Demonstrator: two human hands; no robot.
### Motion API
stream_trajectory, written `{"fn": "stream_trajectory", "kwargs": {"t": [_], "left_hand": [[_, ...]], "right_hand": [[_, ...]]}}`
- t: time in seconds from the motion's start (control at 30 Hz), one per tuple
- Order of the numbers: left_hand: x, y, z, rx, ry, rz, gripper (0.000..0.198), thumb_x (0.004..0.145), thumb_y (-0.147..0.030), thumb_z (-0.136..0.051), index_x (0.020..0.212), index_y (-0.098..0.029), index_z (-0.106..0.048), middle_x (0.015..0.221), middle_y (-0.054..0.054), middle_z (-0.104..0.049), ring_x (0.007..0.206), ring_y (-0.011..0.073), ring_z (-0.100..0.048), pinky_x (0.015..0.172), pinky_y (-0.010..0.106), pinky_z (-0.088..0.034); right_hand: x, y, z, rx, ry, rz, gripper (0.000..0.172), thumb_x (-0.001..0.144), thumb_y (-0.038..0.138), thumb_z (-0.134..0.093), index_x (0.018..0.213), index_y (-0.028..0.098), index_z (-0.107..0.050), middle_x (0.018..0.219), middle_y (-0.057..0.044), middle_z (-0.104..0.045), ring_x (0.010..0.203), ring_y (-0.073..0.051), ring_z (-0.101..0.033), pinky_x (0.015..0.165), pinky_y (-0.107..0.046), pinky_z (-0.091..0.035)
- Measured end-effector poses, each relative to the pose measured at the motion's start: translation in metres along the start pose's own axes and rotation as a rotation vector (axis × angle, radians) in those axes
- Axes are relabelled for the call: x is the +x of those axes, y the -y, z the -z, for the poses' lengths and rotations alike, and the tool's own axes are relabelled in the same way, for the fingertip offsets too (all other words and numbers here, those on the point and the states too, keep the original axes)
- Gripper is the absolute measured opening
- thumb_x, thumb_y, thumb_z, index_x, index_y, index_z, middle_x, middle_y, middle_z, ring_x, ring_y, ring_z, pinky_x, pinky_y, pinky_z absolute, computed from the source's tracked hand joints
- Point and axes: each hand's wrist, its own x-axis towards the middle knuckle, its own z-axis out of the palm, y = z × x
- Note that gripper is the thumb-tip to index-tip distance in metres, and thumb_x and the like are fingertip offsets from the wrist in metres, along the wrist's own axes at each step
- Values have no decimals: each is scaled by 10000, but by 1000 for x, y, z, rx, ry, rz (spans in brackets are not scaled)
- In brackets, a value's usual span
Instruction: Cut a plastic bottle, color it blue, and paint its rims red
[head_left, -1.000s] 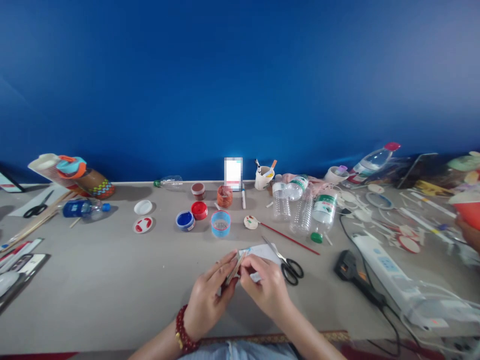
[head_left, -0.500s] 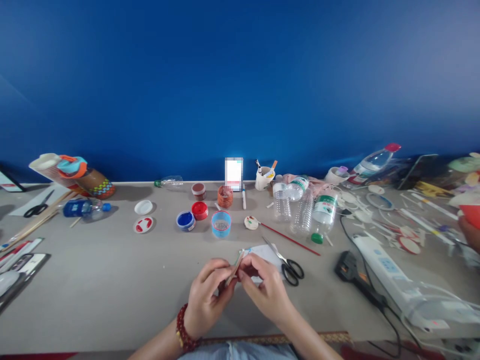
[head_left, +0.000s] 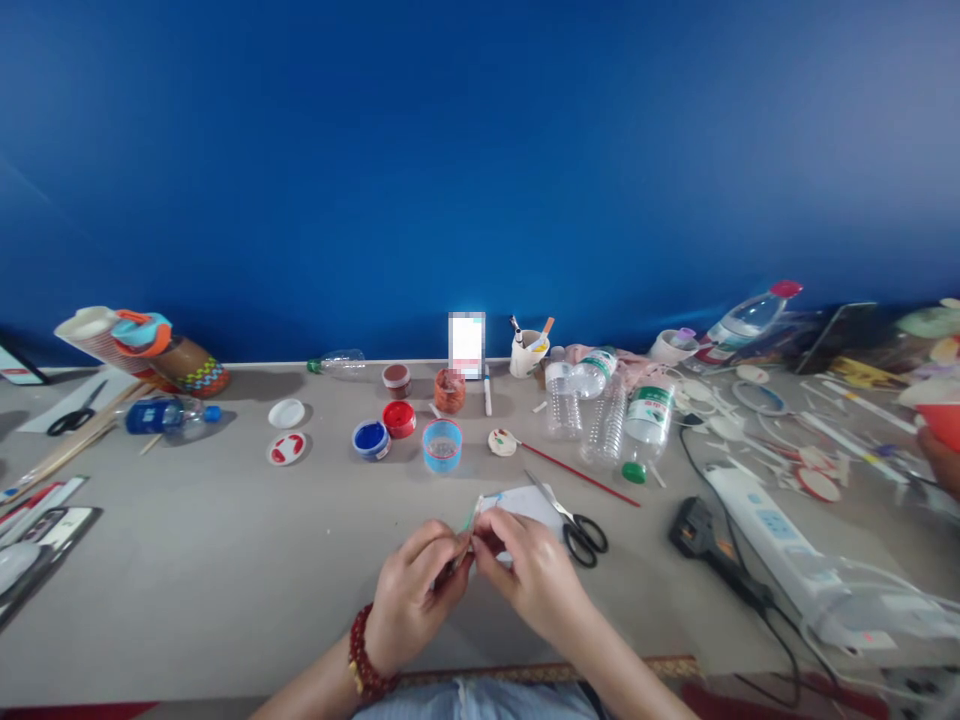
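Note:
Near the table's front edge, my left hand (head_left: 420, 580) and my right hand (head_left: 531, 562) meet with fingertips pinched together. Between them is a small thin strip (head_left: 472, 519), pale with some green at its upper end. Most of the strip is covered by the fingers, so its exact kind is unclear. Behind my right hand lies a white sheet of paper (head_left: 525, 500), partly hidden. Scissors (head_left: 574, 525) with black handles rest over the paper's right side, blades pointing away from me.
Farther back stand a blue paint jar (head_left: 372, 440), a red paint jar (head_left: 399, 420) and a clear blue-banded cup (head_left: 442, 446). A red paintbrush (head_left: 581, 473) lies near several plastic bottles (head_left: 647, 425). At right are a glue gun (head_left: 712, 555) and a power strip (head_left: 780, 540).
My right fingertips have shifted slightly left against the left ones, and less of the strip shows between them. The objects on the table have stayed put.

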Motion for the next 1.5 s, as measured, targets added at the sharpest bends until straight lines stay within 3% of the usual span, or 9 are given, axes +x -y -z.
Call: {"fn": "stream_trajectory", "kwargs": {"t": [0.27,0.57,0.7,0.83,1.03,1.17,1.27,1.4,1.5], "left_hand": [[-5,3,-3,-35,27,69,161,902,-88,-567,1005,-199,-623,786,15,-588,664,122,-570,625,217,-487],[-5,-1,-4,-444,5,516,119,913,-294,-585,890,-184,-624,754,-27,-526,419,59,-526,389,177,-432],[-6,0,-2,-325,6,478,67,904,-255,-580,915,-201,-619,742,-22,-587,525,98,-573,508,197,-473],[2,-3,1,-191,130,369,123,912,-222,-575,1019,-222,-637,856,12,-680,749,146,-633,708,225,-487],[5,-6,-2,-281,125,465,310,978,-347,-484,746,-178,-602,677,-11,-582,628,121,-534,632,210,-414],[5,-2,-5,-354,82,588,363,965,-411,-481,698,-177,-554,628,-22,-527,581,122,-490,564,214,-391],[5,0,-5,-253,71,555,318,954,-385,-492,726,-181,-580,638,-16,-560,594,133,-520,581,218,-407],[0,1,-4,-22,67,436,201,927,-362,-543,846,-201,-633,711,-2,-646,643,152,-594,636,226,-443],[-3,0,-4,54,79,377,176,914,-370,-563,875,-214,-633,726,9,-663,642,165,-607,630,238,-456]], "right_hand": [[1,-5,-9,-170,-116,13,164,847,148,-494,696,201,-527,588,2,-575,534,-141,-531,552,-238,-317],[4,-13,-13,518,-153,-174,149,676,142,-445,558,197,-518,514,17,-565,472,-112,-522,478,-197,-375],[2,-13,-14,579,-164,-165,147,652,147,-455,537,190,-536,503,14,-572,465,-111,-526,479,-204,-390],[2,-10,-13,558,-150,-127,138,650,134,-493,541,183,-561,518,10,-589,493,-112,-540,507,-206,-410],[-1,-19,-24,991,-114,-299,111,668,203,-565,560,182,-581,482,-3,-603,402,-118,-523,412,-212,-416],[-4,-25,-28,1067,-120,-323,165,706,301,-580,584,202,-531,453,18,-560,355,-115,-482,371,-216,-388],[-4,-22,-21,975,-126,-294,204,776,310,-569,610,193,-548,518,8,-572,438,-122,-517,453,-234,-431],[-3,-12,-12,463,-83,-183,230,796,353,-689,696,188,-564,629,19,-562,566,-121,-493,545,-232,-388],[-2,-7,-12,276,-46,-160,216,876,369,-637,771,197,-561,680,21,-568,604,-124,-483,571,-238,-361]]}}
